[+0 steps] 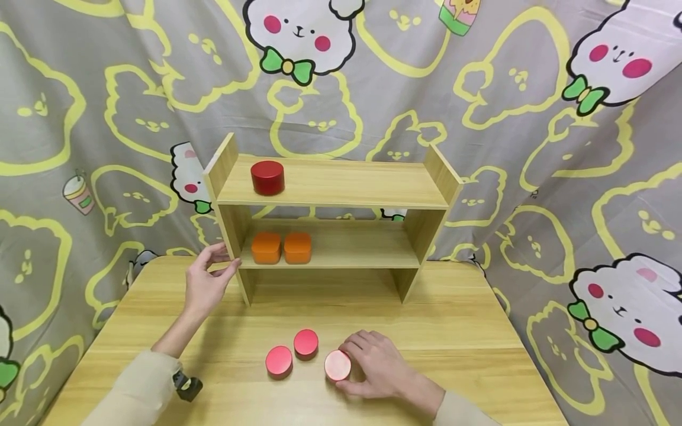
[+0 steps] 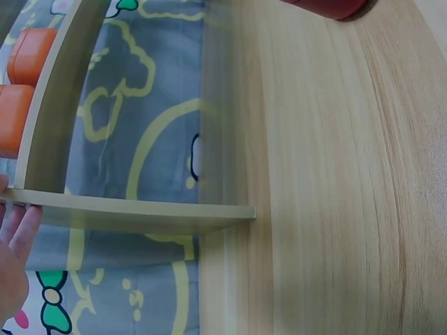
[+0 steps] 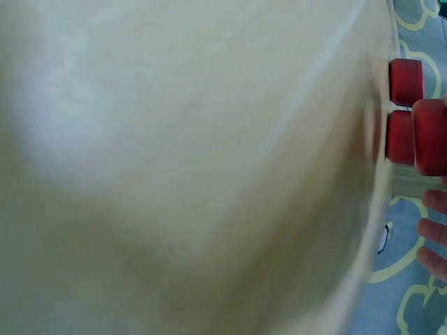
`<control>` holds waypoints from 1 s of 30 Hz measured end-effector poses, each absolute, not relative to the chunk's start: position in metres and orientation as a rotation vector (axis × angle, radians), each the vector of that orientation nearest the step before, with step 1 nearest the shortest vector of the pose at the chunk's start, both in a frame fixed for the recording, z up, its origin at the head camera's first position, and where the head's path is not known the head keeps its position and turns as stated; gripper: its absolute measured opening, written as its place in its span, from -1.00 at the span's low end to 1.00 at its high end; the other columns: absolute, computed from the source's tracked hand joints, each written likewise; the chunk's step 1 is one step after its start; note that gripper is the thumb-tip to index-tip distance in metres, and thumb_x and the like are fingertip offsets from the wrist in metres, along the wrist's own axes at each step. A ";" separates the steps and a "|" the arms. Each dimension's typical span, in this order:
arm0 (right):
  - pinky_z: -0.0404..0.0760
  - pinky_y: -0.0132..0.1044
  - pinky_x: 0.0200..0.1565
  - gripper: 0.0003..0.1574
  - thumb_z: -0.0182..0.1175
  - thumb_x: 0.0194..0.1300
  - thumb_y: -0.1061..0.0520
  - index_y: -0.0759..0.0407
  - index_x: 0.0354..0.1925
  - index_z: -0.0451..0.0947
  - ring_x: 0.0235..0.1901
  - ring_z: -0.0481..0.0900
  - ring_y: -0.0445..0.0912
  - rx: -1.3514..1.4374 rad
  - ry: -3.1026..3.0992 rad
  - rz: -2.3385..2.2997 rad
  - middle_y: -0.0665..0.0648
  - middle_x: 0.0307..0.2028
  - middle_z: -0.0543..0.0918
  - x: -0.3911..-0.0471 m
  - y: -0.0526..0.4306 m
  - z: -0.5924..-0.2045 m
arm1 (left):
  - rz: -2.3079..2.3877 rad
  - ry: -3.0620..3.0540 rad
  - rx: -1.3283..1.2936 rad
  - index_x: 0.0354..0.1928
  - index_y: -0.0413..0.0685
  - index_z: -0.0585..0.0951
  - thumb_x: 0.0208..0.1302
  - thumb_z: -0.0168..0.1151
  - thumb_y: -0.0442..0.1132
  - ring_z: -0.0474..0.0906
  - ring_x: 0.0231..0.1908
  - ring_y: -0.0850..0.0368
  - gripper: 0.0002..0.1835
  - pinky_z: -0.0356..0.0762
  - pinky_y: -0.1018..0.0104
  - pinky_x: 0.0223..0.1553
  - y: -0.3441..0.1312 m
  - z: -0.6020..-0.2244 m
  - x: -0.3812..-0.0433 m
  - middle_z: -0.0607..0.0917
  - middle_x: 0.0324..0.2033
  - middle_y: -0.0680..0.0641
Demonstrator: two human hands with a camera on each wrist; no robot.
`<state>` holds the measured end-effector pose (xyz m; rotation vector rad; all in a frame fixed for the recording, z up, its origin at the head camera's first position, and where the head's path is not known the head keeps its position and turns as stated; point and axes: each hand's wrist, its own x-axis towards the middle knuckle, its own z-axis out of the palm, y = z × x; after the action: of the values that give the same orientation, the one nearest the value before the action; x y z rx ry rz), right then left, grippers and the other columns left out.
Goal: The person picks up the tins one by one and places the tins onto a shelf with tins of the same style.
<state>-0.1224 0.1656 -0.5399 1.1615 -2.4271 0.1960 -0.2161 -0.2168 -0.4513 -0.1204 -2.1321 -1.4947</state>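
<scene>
My left hand (image 1: 206, 281) holds the left side panel (image 1: 231, 231) of a small wooden shelf at middle-board height, thumb at the front edge and fingers on the outer face. In the left wrist view, those fingers (image 2: 22, 234) lie against the panel's outer side. Down on the table, my right hand (image 1: 378, 364) grips a red cylinder (image 1: 337, 365) from its right side, its pale top glaring in the light. Just left of it are two more red cylinders (image 1: 279, 361) (image 1: 306, 344). In the right wrist view, a sleeve (image 3: 174, 153) hides most of the scene.
A darker red cylinder (image 1: 267, 177) stands at the left of the shelf's top board (image 1: 351, 180). Two orange rounded-square boxes (image 1: 266, 248) (image 1: 297, 247) sit side by side on the middle board (image 1: 362, 244). Behind the wooden table (image 1: 453, 331) hangs a patterned curtain (image 1: 405, 89).
</scene>
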 end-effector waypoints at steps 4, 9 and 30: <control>0.74 -0.33 -0.09 -0.27 0.48 0.00 -0.54 -0.12 -0.06 0.65 -0.10 0.68 -0.23 1.139 -2.389 0.190 -0.16 -0.16 0.74 -0.126 0.165 -0.531 | -1.496 -2.130 -0.126 0.21 -0.29 0.63 0.26 0.48 -0.46 0.56 -0.19 0.64 -0.53 0.62 0.82 -0.22 -0.217 -0.451 -0.216 0.66 -0.11 0.08; 0.78 -0.31 -0.06 -0.25 0.54 -0.05 -0.51 -0.11 -0.06 0.67 -0.10 0.71 -0.20 1.122 -2.372 0.206 -0.15 -0.15 0.75 -0.131 0.164 -0.520 | -1.502 -2.129 -0.136 0.21 -0.30 0.63 0.26 0.48 -0.45 0.57 -0.18 0.64 -0.54 0.63 0.81 -0.21 -0.217 -0.450 -0.215 0.63 -0.13 0.19; 0.80 -0.26 -0.08 -0.25 0.45 0.04 -0.46 0.00 -0.01 0.69 -0.10 0.72 -0.14 1.091 -2.270 0.234 -0.06 -0.13 0.76 -0.155 0.160 -0.477 | -1.500 -2.152 -0.124 0.24 -0.29 0.62 0.29 0.47 -0.44 0.55 -0.18 0.65 -0.52 0.63 0.81 -0.20 -0.217 -0.450 -0.214 0.67 -0.05 0.01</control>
<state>-0.1546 0.1601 -0.4773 1.0911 -2.2695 0.2338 -0.2140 -0.2172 -0.4504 -0.1243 -2.1521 -1.4997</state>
